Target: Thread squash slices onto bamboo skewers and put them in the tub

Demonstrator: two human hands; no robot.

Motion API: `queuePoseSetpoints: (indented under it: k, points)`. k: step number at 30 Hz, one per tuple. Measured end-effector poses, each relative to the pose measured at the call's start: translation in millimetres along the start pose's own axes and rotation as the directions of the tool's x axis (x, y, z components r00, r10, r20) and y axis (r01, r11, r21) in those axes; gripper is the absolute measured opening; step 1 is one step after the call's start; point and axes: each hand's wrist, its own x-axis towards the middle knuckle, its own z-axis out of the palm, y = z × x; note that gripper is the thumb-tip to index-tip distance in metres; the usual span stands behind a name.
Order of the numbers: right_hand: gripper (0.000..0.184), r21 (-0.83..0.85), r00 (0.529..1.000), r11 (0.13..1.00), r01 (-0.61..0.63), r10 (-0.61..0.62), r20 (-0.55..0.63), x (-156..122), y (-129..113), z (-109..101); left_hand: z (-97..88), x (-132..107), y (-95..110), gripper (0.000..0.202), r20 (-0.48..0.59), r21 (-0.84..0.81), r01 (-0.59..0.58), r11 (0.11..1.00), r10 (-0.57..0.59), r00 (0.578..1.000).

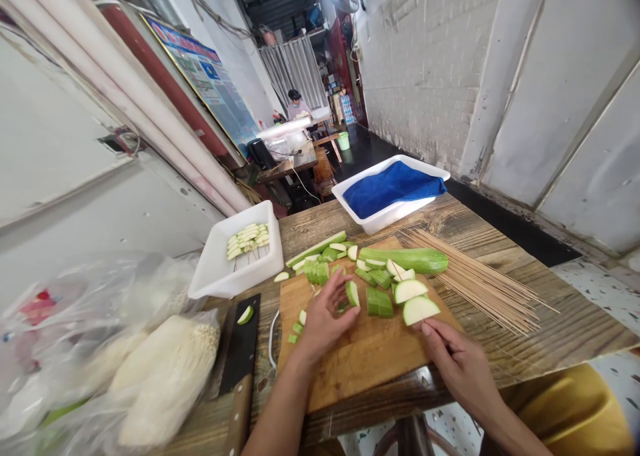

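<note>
Zucchini slices (380,303) lie on the board (345,376), cleaver (241,356) left, skewers (495,279) right.

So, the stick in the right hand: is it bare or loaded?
Loaded: several green-edged slices sit in a row on it, just beyond the pinching right hand.

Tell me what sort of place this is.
Probably the prep corner of a small eatery or food stall: sliced zucchini on a cutting board, a bundle of wooden sticks, and a white tray holding skewered slices.

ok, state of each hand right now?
Left hand: curled around a zucchini piece; can't tell if the grip is closed.
Right hand: closed, holding a skewer threaded with zucchini slices.
</note>
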Motion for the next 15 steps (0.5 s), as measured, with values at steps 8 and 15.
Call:
queuePoseSetpoints:
  k: [8,15]
  points:
    - [0.030,0.086,0.952,0.981,0.173,-0.189,0.239,-26,-34,21,1.8,-13,-6,0.032,-0.013,-0.852,0.177,0.492,-0.359,0.933]
    - [0.030,0.007,0.905,0.969,0.249,-0.235,0.354,-40,-29,36,0.3,-14,-19,0.022,-0.169,-0.857,0.087,0.509,-0.436,0.884]
